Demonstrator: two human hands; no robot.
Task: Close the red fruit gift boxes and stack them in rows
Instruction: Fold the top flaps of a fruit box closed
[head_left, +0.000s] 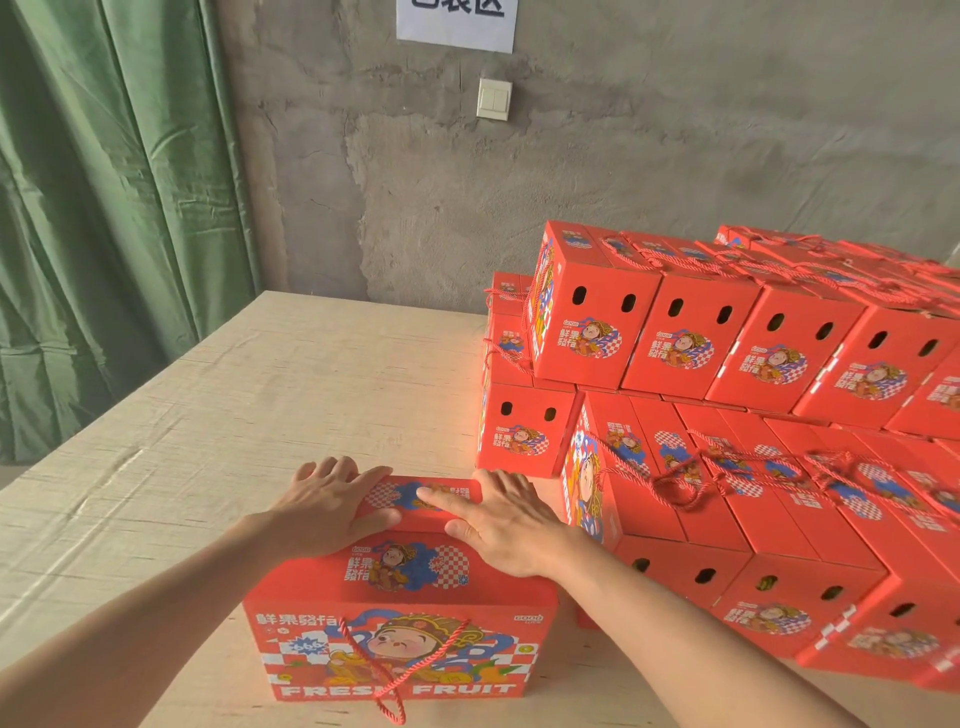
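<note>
Two straight-fingered palms, left grip (332, 501) and right grip (501, 525), flat atop one red gift box (405, 649), contents hidden.

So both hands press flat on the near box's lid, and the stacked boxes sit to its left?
No: the head view shows the stacked boxes to its right. The left hand and right hand press flat on the lid of the near box.

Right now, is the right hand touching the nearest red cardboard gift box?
Touching: head view shows the right hand flat atop the red cardboard gift box.
</note>
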